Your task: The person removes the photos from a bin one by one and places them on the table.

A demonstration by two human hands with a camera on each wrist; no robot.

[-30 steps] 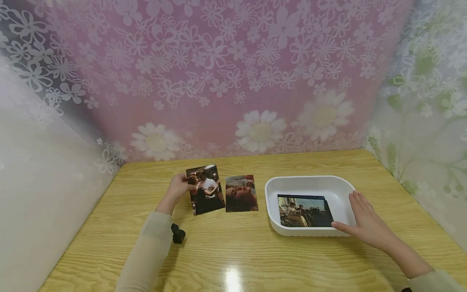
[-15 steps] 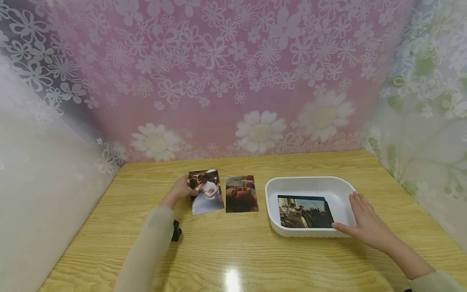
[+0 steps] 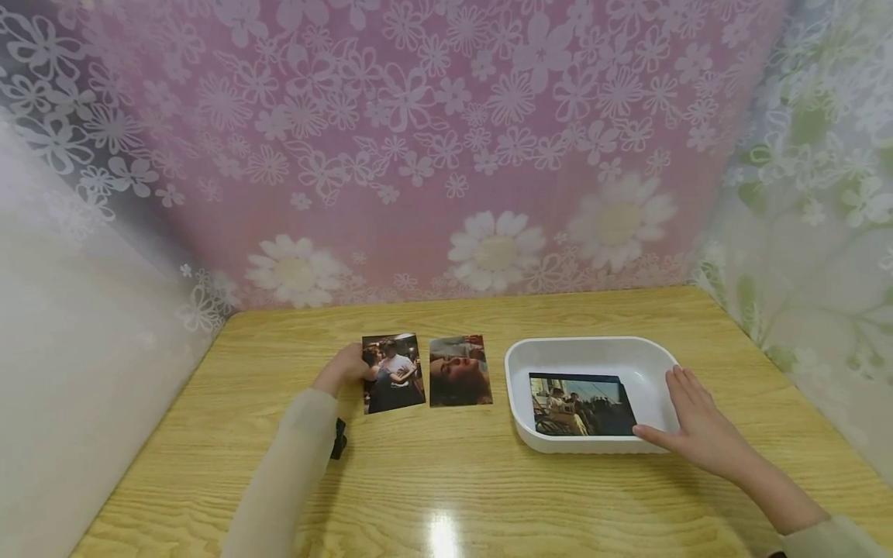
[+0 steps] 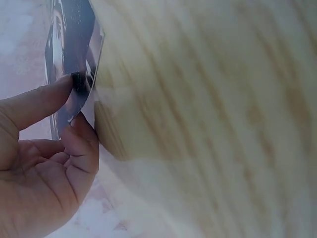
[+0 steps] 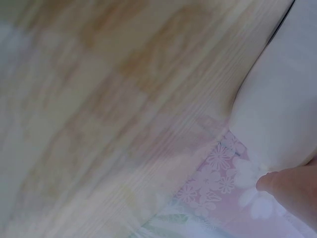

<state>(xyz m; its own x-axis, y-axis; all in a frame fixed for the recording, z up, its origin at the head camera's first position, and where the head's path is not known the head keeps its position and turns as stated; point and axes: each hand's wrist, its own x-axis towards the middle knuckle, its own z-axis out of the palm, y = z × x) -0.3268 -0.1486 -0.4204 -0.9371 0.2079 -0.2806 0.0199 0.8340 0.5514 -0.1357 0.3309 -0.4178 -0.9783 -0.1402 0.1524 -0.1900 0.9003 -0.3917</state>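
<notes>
My left hand pinches the left edge of a photo of a dancing couple. In the left wrist view, thumb and curled forefinger grip the glossy photo, which is slightly bent and seen nearly edge-on. To its right lies a second photo, showing a face lying back, with a narrow strip of table between them. My right hand rests on the right end of a white tray, fingers straight along the rim and thumb at the front edge. Inside the tray lies a photo of people outdoors.
The wooden table carries everything, with a pink flowered curtain behind it and pale hangings on both sides. A small black device shows beside the left sleeve.
The left hand has moved slightly right and lowered the dancing-couple photo, which now stands straighter beside the second photo. A glare crossed it midway. The right hand and tray have stayed put.
</notes>
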